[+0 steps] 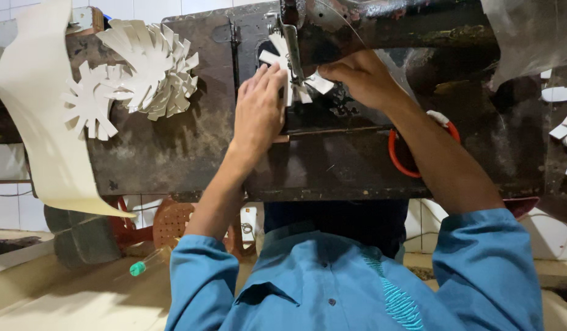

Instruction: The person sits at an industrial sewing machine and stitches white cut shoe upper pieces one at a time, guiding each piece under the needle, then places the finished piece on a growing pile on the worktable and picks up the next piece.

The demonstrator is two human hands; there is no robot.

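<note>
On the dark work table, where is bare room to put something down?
The dark table is bare between the pile of white cutouts and the left hand, down to the near edge. Another bare strip lies below both hands, left of the red ring. It is crowded under the sewing machine, where the right hand and the left hand press a white cutout.

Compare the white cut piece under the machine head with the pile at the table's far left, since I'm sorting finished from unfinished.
The white cut piece lies single and flat, pressed by the left hand and right hand; the pile is many pieces, untouched. The piece is half hidden by the machine head; the pile lies open. Both are white with finger-like strips.
</note>
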